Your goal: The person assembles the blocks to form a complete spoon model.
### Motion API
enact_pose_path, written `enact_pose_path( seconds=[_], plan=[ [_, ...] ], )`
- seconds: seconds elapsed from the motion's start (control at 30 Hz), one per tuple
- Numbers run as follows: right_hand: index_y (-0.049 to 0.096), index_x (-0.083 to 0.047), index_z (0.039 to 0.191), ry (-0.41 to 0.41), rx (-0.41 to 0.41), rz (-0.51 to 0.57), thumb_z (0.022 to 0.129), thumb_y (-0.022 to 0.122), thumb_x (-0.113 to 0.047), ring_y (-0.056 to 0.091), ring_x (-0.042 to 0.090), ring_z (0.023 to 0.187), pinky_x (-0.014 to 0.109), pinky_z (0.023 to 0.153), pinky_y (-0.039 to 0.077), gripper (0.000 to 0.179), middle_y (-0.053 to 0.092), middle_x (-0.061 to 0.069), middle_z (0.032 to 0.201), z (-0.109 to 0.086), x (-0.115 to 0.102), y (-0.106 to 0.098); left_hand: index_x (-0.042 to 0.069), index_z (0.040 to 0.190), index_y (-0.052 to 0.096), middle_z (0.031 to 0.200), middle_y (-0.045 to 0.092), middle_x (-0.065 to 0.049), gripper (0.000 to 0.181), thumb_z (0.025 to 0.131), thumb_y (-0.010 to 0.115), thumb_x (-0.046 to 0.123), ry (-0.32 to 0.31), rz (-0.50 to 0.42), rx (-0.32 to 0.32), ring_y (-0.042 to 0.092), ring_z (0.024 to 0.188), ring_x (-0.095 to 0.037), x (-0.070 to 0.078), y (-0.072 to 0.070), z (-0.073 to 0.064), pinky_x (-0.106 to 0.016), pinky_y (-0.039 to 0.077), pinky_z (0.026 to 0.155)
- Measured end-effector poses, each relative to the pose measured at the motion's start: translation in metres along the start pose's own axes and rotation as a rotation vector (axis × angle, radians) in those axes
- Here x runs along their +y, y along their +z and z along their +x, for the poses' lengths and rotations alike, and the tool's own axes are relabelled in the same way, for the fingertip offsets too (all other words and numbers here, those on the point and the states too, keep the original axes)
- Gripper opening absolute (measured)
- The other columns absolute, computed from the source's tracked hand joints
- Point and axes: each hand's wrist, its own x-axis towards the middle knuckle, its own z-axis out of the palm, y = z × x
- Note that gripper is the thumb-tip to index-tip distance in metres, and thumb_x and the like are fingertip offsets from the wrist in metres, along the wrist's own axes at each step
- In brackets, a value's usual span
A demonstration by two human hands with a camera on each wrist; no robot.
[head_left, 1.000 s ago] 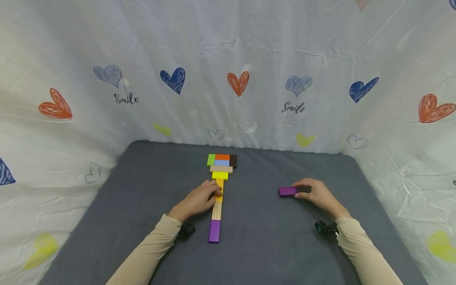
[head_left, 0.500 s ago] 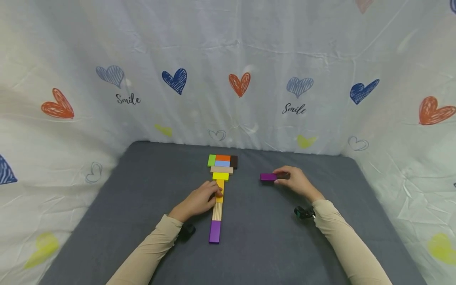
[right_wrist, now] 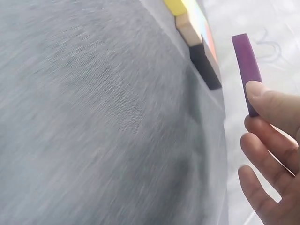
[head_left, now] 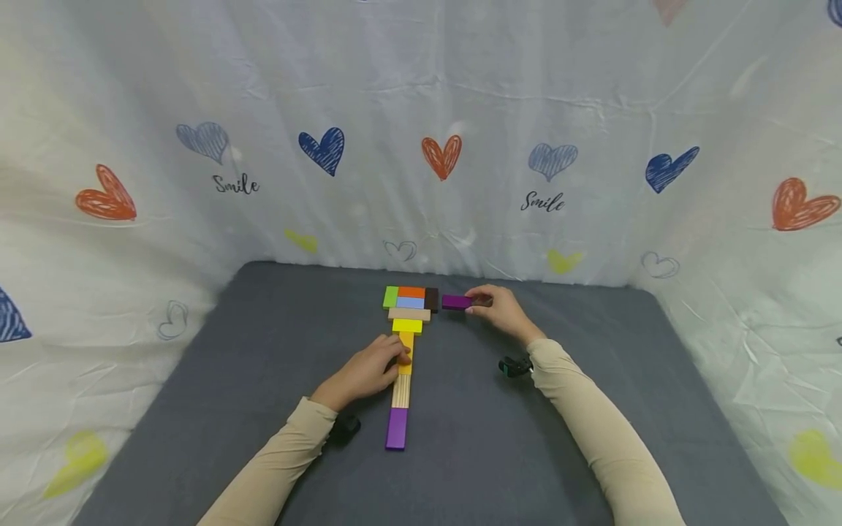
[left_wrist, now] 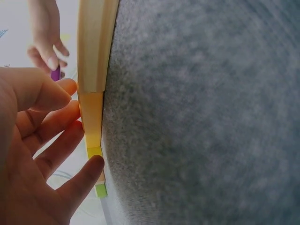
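My right hand (head_left: 505, 313) pinches a purple block (head_left: 455, 302) between thumb and fingers, just right of a dark brown block (head_left: 431, 298). The right wrist view shows the purple block raised off the table. Loosely bent fingers of my left hand (head_left: 360, 371) touch an orange-yellow block (head_left: 406, 342) in a column of flat blocks. Below it come a plain wood block (head_left: 400, 391) and another purple block (head_left: 397, 429). Above lie a yellow block (head_left: 408, 326), a beige block (head_left: 409, 315), then green (head_left: 390, 296), orange (head_left: 411, 291) and light blue (head_left: 411, 302) blocks.
A dark grey cloth (head_left: 283, 314) covers the table. White curtain (head_left: 487, 80) with printed hearts hangs behind it and at both sides. A dark wrist device (head_left: 515, 367) shows by the right sleeve.
My right hand has carried the purple block leftward and away from me, from the table's right side to near the dark brown block. The left hand stays in place.
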Motion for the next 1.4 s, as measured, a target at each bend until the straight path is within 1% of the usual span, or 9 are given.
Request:
enact_pose_path(
  seconds=[0.13,0.23,0.4,0.53,0.73,0.87,1.0,1.2,1.4],
  plan=[
    [0.07,-0.008,0.119,-0.015,-0.012,-0.017,0.088,0.074,-0.02,0.067,0.023,0.092,0.037,0.08,0.055,0.034,0.072,0.012,0.11,0.023,-0.01,0.012,0.017,0.101,0.065,0.113,0.062,0.003,0.016,0.091,0.059,0.006,0.01,-0.009,0.002,0.053,0.103,-0.013,-0.001,-0.001,-0.001,-0.033,0.054,0.091],
    [0.069,-0.006,0.121,-0.019,-0.016,-0.023,0.09,0.072,-0.018,0.067,0.025,0.095,0.039,0.082,0.055,0.034,0.072,0.013,0.112,0.039,-0.018,0.02,0.017,0.101,0.065,0.114,0.062,0.003,0.015,0.091,0.06,0.007,0.009,-0.014,0.008,0.053,0.104,-0.014,-0.001,-0.001,-0.001,-0.034,0.054,0.093],
    [0.067,-0.008,0.124,0.036,-0.032,-0.007,0.093,0.068,-0.02,0.065,0.025,0.104,0.04,0.089,0.055,0.033,0.068,0.012,0.123,0.059,-0.027,0.033,0.017,0.1,0.065,0.114,0.062,0.003,0.015,0.091,0.06,0.007,-0.003,-0.017,0.002,0.052,0.101,-0.013,-0.002,-0.002,-0.001,-0.034,0.054,0.092],
    [0.066,-0.007,0.125,0.063,-0.018,0.008,0.094,0.067,-0.019,0.065,0.028,0.11,0.041,0.094,0.054,0.033,0.068,0.014,0.124,0.07,-0.029,0.042,0.017,0.1,0.065,0.112,0.062,0.003,0.015,0.09,0.06,0.006,0.002,-0.029,0.006,0.052,0.1,-0.013,-0.002,-0.002,-0.001,-0.034,0.053,0.092],
    [0.066,-0.004,0.125,0.099,0.018,0.031,0.094,0.066,-0.017,0.065,0.031,0.111,0.044,0.096,0.054,0.033,0.068,0.016,0.124,0.081,-0.033,0.051,0.017,0.1,0.065,0.114,0.062,0.003,0.015,0.091,0.06,0.007,0.011,-0.021,0.003,0.052,0.102,-0.013,-0.003,-0.001,0.001,-0.033,0.053,0.093],
    [0.066,-0.003,0.124,0.123,0.019,0.003,0.094,0.066,-0.016,0.064,0.031,0.111,0.044,0.096,0.053,0.032,0.068,0.017,0.123,0.086,-0.034,0.057,0.017,0.1,0.065,0.113,0.062,0.003,0.014,0.091,0.06,0.007,0.016,-0.022,0.0,0.052,0.101,-0.013,-0.004,0.001,0.002,-0.033,0.053,0.093],
    [0.067,-0.003,0.123,0.121,0.019,-0.048,0.095,0.065,-0.017,0.065,0.031,0.111,0.043,0.097,0.053,0.032,0.069,0.016,0.121,0.09,-0.035,0.062,0.017,0.1,0.066,0.111,0.061,0.003,0.015,0.091,0.059,0.006,0.016,-0.026,0.002,0.051,0.099,-0.013,-0.003,0.002,0.003,-0.033,0.053,0.091],
    [0.067,-0.004,0.124,0.143,0.0,-0.077,0.095,0.064,-0.019,0.064,0.03,0.111,0.043,0.098,0.052,0.033,0.069,0.016,0.121,0.094,-0.039,0.066,0.017,0.101,0.066,0.113,0.061,0.004,0.015,0.092,0.059,0.007,-0.003,-0.021,-0.009,0.052,0.103,-0.012,-0.002,0.002,0.003,-0.033,0.053,0.094],
    [0.067,-0.005,0.125,0.156,-0.01,-0.13,0.096,0.064,-0.021,0.063,0.03,0.111,0.043,0.099,0.051,0.033,0.069,0.015,0.121,0.096,-0.04,0.067,0.018,0.101,0.066,0.115,0.061,0.005,0.015,0.092,0.06,0.008,-0.015,-0.016,-0.019,0.052,0.104,-0.012,-0.002,0.002,0.003,-0.032,0.053,0.094]
  ],
)
